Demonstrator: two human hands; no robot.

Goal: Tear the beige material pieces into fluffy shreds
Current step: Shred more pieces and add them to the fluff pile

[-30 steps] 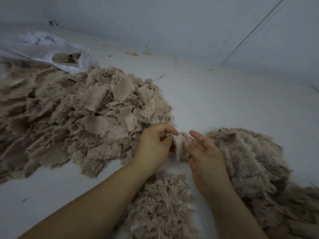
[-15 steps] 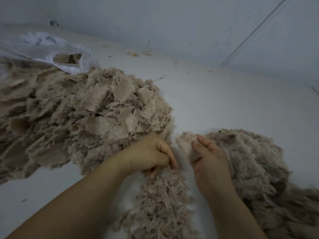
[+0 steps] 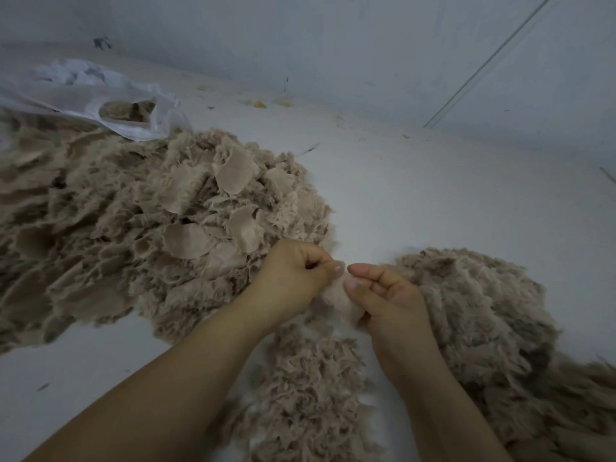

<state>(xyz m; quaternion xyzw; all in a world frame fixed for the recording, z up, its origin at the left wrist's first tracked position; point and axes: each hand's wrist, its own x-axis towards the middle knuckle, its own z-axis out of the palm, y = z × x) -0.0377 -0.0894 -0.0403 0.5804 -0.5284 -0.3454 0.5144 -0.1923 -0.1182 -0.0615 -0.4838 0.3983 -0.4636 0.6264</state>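
Observation:
A small beige piece (image 3: 338, 300) hangs between both hands at the centre of the view. My left hand (image 3: 295, 276) pinches its left edge with curled fingers. My right hand (image 3: 388, 296) pinches its right edge between thumb and fingers. A big heap of untorn beige pieces (image 3: 140, 228) lies to the left, touching my left hand. A mound of fluffy shreds (image 3: 483, 321) sits to the right, behind my right hand. A smaller patch of shreds (image 3: 313, 388) lies on the floor below the hands, between my forearms.
A white plastic bag (image 3: 83, 91) with beige material inside lies at the back left, on the heap's far edge. The pale floor (image 3: 416, 195) meets a wall (image 3: 333, 45) at the back. Small scraps of debris (image 3: 256, 103) lie along the wall's foot.
My left hand rose from the low shreds and came back to the right hand. Both hands now pinch one beige piece together, where half a second ago only the right hand held material.

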